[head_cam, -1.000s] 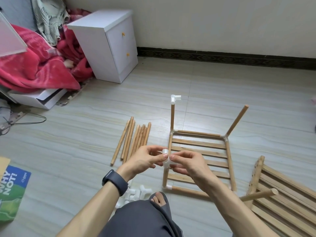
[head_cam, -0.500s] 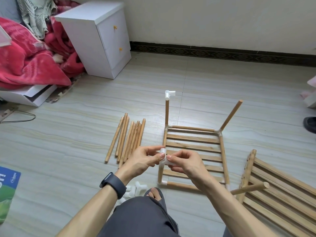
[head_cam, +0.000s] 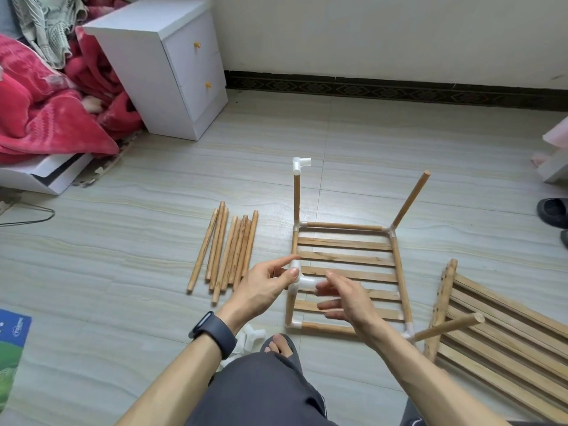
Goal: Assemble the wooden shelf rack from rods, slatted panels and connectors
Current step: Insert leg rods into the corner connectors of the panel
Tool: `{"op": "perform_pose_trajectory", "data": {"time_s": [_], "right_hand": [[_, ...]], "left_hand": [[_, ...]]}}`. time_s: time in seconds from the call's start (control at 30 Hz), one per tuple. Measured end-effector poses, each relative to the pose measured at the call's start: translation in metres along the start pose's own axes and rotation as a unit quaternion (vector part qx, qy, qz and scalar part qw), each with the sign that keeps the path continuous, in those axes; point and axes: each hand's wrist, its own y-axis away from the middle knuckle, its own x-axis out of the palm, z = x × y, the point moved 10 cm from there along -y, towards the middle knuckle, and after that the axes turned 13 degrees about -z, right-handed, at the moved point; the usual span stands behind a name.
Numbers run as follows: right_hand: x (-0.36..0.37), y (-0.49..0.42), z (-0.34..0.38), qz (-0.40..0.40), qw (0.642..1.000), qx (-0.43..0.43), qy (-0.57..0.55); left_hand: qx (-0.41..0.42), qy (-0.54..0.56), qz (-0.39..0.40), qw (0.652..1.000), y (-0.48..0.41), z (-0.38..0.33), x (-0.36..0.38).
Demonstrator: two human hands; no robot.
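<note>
White plastic connector (head_cam: pixel 299 281) seated on wooden rod (head_cam: pixel 289 309); right hand (head_cam: pixel 345 299) let go, fingers spread; left hand (head_cam: pixel 264 287) loose, thumb touching. Corner likely done.

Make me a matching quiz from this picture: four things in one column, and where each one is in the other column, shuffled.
1. loose rods
2. spare slatted panel
3. white cabinet
4. elbow connector

A. capping an upright rod
B. by the wall, far left
C. flat on the floor, left of centre
D. on the floor, near right

Pairs: 1-C, 2-D, 3-B, 4-A
</note>
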Motion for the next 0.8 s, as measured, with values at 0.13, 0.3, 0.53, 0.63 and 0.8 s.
{"op": "perform_pose_trajectory", "data": {"time_s": [0.13, 0.3, 0.53, 0.63, 0.8], "right_hand": [[-0.007, -0.035, -0.078, 0.006, 0.916, -0.060, 0.397], [0.004, -0.054, -0.147, 0.078, 0.815, -0.047, 0.572], [0.001, -0.100, -0.153, 0.060, 0.756, -0.099, 0.645], [-0.001, -0.126, -0.146, 0.061, 0.738, -0.136, 0.658], [-0.004, -0.163, -0.132, 0.072, 0.717, -0.149, 0.677]], "left_hand": [[-0.019, 0.036, 0.006, 0.999, -0.003, 0.000, 0.008], [-0.051, 0.098, 0.013, 0.994, -0.014, -0.002, 0.014], [-0.043, 0.098, 0.009, 0.994, -0.044, -0.005, 0.017], [-0.016, 0.087, -0.018, 0.996, -0.063, -0.007, 0.014], [-0.042, 0.148, -0.041, 0.987, -0.077, -0.003, 0.032]]}}
